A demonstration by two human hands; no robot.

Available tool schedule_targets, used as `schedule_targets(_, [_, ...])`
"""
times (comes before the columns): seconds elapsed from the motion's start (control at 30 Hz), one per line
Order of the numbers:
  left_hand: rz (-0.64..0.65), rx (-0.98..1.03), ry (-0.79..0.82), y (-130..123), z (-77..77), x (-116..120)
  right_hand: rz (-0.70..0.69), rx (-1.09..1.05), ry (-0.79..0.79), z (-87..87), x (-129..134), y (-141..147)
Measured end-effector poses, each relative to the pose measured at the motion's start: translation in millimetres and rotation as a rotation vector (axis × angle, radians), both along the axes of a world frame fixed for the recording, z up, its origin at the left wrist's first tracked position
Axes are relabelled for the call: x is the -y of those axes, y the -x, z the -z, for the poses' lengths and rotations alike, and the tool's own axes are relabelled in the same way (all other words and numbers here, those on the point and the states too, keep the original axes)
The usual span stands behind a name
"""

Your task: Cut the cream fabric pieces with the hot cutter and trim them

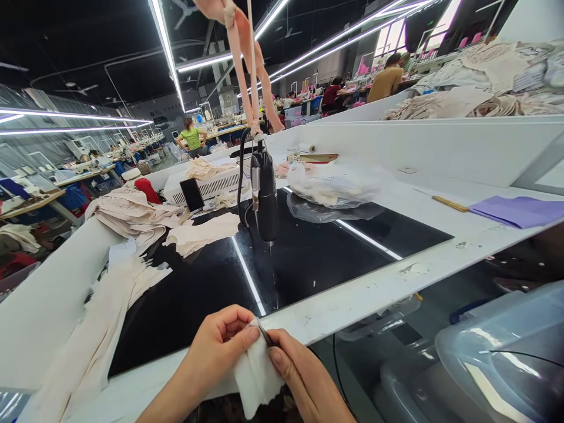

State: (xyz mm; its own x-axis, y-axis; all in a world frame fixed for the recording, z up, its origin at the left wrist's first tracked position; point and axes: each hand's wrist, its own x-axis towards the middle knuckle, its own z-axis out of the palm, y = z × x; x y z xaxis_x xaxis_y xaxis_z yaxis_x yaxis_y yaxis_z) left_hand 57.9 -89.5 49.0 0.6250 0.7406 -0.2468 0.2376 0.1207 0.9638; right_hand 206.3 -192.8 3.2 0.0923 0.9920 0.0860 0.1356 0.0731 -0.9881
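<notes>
Near the front edge of the table, my left hand (225,336) pinches a piece of white fabric (258,376) between thumb and fingers. The cloth hangs down between my two hands. My right hand (297,367) is closed around a slim dark metal tool (266,336), its tip against the top of the fabric; most of it is hidden in my fingers, and whether it is tweezers or snips I cannot tell. Beyond my hands, a black handheld power tool (265,194) hangs upright, its thin bit pointing down over the glossy black board (198,305).
Cream fabric pieces lie in a stack (202,234) on the board and in a long pile (103,317) at left. A phone (191,195), a clear plastic bag (332,185), a wooden-handled pointed tool (450,203) and purple cloth (517,210) are farther back. Plastic bins (506,346) stand lower right.
</notes>
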Motion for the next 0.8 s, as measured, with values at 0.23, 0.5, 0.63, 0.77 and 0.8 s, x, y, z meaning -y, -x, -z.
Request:
schedule_targets(0.23, [-0.01, 0.052, -0.028, 1, 10.1, 1, 0.007, -0.023, -0.004, 4.5, 0, 2])
schedule_targets(0.5, [0.007, 0.04, -0.007, -1, 1.6, 4, 0.037, -0.038, -0.026, 10.4, 1, 3])
schedule_targets(0.63, [0.0, 0.033, -0.01, 0, 4.0, 5, 0.03, -0.041, -0.02, 10.7, 1, 3])
schedule_targets(0.77, [0.003, 0.04, -0.029, 1, 6.2, 5, 0.03, -0.028, -0.015, 8.5, 1, 3])
schedule_targets(0.8, [0.003, 0.04, -0.03, 1, 6.3, 5, 0.028, -0.032, -0.019, 8.1, 1, 3])
